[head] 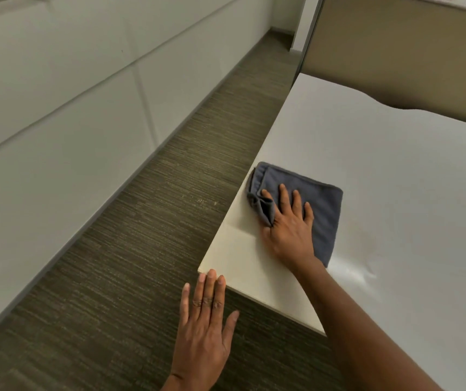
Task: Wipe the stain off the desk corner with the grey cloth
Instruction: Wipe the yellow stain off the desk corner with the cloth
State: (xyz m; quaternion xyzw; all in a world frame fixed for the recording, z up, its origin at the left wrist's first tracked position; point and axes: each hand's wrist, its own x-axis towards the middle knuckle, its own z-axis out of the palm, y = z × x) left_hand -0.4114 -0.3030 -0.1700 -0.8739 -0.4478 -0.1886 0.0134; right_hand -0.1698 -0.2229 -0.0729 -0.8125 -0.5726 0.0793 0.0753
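Note:
A folded grey cloth (322,204) lies flat on the white desk (381,170), close to its left edge and a little beyond the near corner (206,268). My right hand (288,224) presses down on the cloth with fingers spread; its thumb side bunches the cloth's left edge. My left hand (206,325) hovers flat and empty over the floor, fingertips just at the desk's near corner. I can make out no stain on the corner. A wet-looking sheen (353,270) shows on the desk just right of my right forearm.
Brown carpet (141,235) runs along the desk's left side. White wall panels (57,108) line the far side of the aisle. A tan partition (395,46) stands behind the desk.

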